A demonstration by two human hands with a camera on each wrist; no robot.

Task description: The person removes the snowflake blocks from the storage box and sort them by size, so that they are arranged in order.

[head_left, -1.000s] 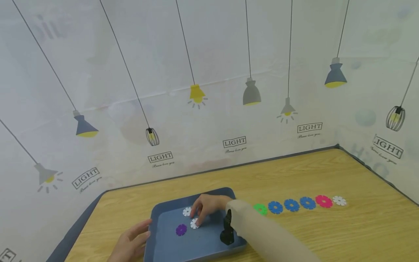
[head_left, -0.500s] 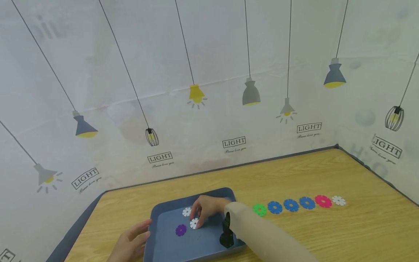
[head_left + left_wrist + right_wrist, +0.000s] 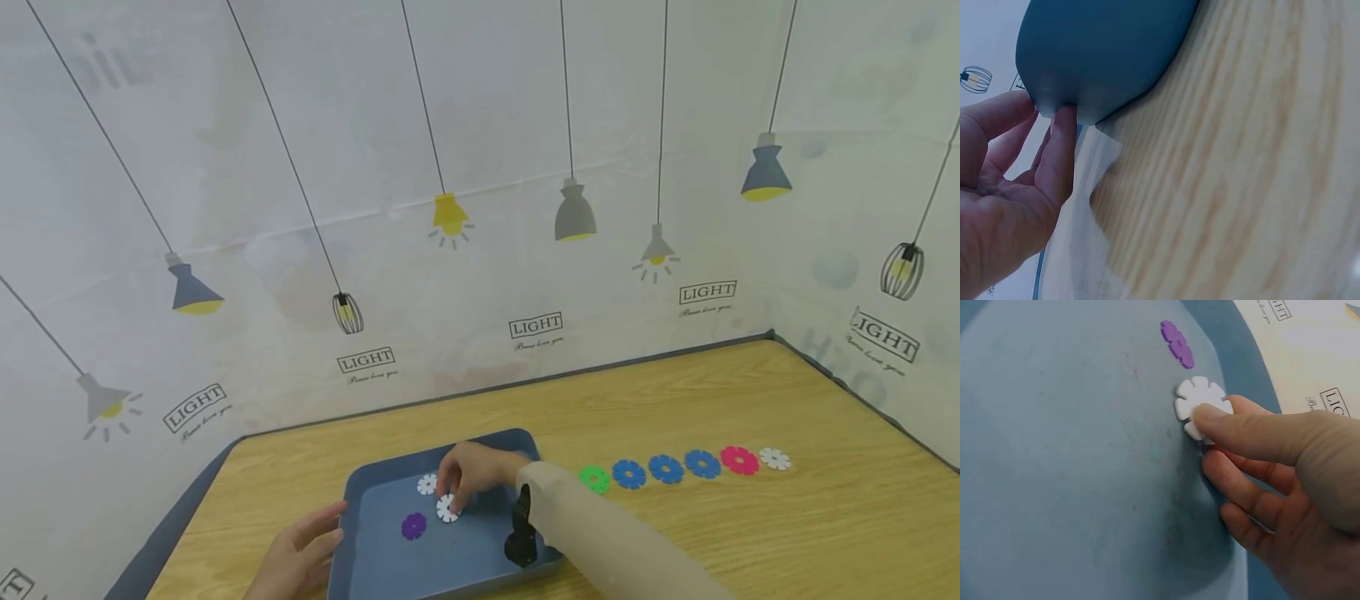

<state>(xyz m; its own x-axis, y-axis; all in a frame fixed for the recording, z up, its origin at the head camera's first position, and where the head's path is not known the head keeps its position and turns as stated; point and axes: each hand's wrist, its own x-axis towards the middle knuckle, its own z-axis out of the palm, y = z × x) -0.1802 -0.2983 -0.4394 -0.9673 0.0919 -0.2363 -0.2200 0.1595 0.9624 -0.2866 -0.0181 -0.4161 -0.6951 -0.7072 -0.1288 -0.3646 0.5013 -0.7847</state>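
Observation:
In the head view, my right hand (image 3: 474, 475) is over the blue tray (image 3: 480, 571). It pinches a white flower-shaped plastic disc (image 3: 446, 507) between thumb and fingers; the right wrist view shows the thumb (image 3: 1235, 431) flat on the face of this white disc (image 3: 1199, 394), with its far edge tilted up off the tray floor. Beside it in the tray lie a second white disc (image 3: 427, 484) and a purple disc (image 3: 413, 526). My left hand (image 3: 296, 554) touches the tray's left outer wall with extended fingertips and thumb, also visible at the tray wall (image 3: 1097, 62) in the left wrist view.
Right of the tray, a row of slotted discs lies flat on the wooden table (image 3: 750, 542): green (image 3: 594, 479), several blue ones (image 3: 666, 469), pink (image 3: 739, 460) and white (image 3: 775, 458). A wall sheet (image 3: 450, 283) printed with lamps stands behind the table.
The white disc under my right fingers has tipped up and shifted slightly in the pinch. My left hand stays at the tray's side.

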